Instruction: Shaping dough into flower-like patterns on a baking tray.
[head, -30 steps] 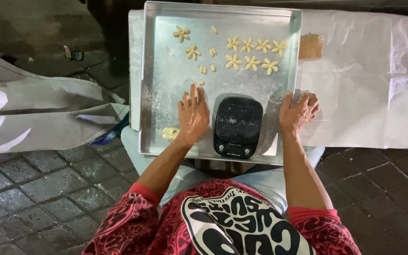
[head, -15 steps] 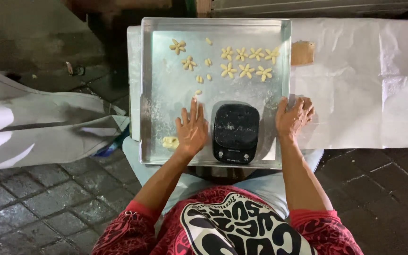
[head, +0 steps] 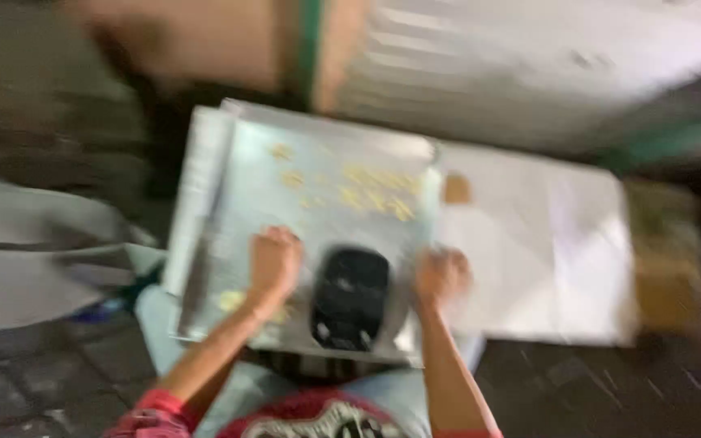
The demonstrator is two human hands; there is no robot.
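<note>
Metal tray (head: 229, 186), black scale (head: 350, 298) between hands

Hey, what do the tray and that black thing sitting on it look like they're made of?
The tray looks like bare metal, probably aluminium: grey with a dull sheen. The black scale between the left hand and right hand looks like plastic, glossy on top, though blur leaves it uncertain.
</note>
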